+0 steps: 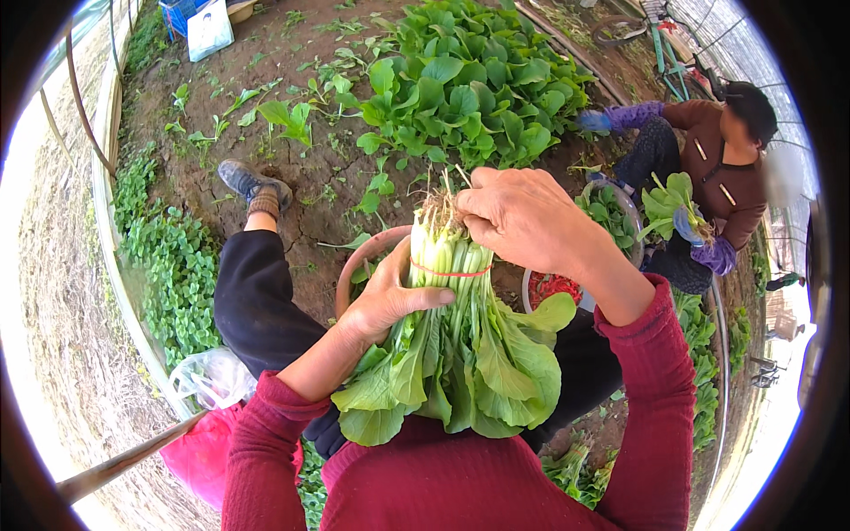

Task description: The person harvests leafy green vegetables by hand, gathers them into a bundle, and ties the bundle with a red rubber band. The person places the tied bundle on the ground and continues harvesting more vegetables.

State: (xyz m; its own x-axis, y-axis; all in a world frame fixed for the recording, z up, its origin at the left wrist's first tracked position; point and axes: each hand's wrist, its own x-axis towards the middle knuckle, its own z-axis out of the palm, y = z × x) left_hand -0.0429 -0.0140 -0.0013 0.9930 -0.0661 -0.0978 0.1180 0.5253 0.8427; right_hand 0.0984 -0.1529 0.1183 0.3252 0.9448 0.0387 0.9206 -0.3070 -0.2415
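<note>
A bunch of leafy greens [465, 352] lies over my lap, its leaves spread towards me and its roots [438, 206] pointing away. A red rubber band [439, 273] circles the pale stems. My left hand [388, 295] grips the bunch from the left, thumb across the stems just below the band. At the root end, the fingers of my right hand [524, 216] are closed on some of the thin roots; the exact fingertip contact is partly hidden. Behind the bunch is a reddish-brown basin [344, 282], and a white container of red rubber bands [554, 287] sits to the right.
Cut greens [465, 86] form a large pile ahead. At right, a co-worker [724, 159] in purple sleeves and blue gloves holds greens [669, 202] beside a basin of leaves [631, 212]. A plastic bag [216, 378] and pink cloth [206, 451] are at left, by a pole [126, 458].
</note>
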